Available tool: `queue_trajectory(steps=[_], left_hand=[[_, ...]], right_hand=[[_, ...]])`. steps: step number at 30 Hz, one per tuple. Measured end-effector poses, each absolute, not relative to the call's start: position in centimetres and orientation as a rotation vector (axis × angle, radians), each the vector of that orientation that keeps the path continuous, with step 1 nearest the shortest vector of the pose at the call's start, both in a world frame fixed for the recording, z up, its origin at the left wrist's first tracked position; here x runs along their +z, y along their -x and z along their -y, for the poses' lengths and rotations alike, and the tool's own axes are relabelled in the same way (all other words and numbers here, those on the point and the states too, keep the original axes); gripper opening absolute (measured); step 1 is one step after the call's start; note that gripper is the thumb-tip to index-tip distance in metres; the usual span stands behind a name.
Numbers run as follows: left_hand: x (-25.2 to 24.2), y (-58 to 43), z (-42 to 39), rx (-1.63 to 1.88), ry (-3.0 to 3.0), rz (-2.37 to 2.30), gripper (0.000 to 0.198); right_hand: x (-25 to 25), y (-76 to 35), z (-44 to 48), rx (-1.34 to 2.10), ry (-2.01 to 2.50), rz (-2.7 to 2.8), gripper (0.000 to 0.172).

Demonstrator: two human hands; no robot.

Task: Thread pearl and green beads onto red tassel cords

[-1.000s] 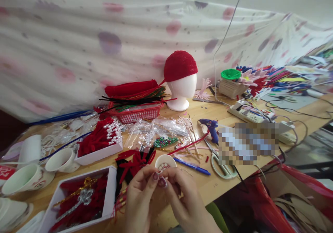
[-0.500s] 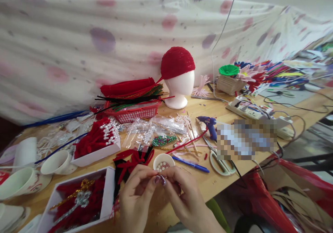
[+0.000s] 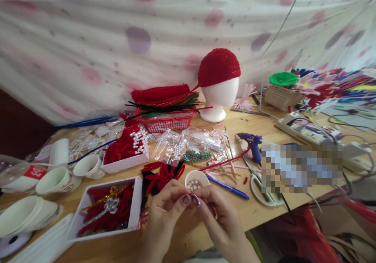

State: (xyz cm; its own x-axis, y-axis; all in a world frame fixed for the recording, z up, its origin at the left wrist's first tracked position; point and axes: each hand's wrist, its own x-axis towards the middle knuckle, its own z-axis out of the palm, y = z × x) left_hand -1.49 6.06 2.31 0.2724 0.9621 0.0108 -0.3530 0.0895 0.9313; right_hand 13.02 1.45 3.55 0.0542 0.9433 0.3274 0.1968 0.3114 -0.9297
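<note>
Head view: left hand (image 3: 169, 212) and right hand (image 3: 219, 216) meet in close fingerwork near a white cup (image 3: 197, 174).
Fingers of both are pinched; what they grasp, if anything, cannot be told. Beads (image 3: 194, 184) lie in the cup, on the table (image 3: 249, 216) just beyond. The step appears to be fine handling; the next move likely calls for steadiness.

My view has swung left, so I see more along the table's (image 3: 258, 127) left edge: the stacked white cups (image 3: 26, 217) and a pale disc (image 3: 22, 239) beside them. The thumbs of the left hand (image 3: 166, 218) and right hand (image 3: 216, 218), staggered a second ago, now sit level.
</note>
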Motion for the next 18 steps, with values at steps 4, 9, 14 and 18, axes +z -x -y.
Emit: queue_trajectory(steps=[4,9,14,18], left_hand=[[2.4,2.1,-6.3,1.207,-1.294,-0.836,0.009],[3.8,3.3,-5.8,1.266,-1.668,-0.939,0.013],[4.2,4.6,-5.1,1.315,-1.717,-0.975,0.017],[3.9,5.6,-4.7,1.334,-1.885,-1.059,0.018]], right_hand=[[3.1,-13.1,-1.1,0.885,1.166,1.41,0.03],[2.9,-13.1,-1.0,0.919,1.186,1.45,0.04],[2.8,-12.4,-1.1,0.973,1.18,1.508,0.043],[1.8,-12.2,-1.6,0.953,1.165,1.654,0.037]])
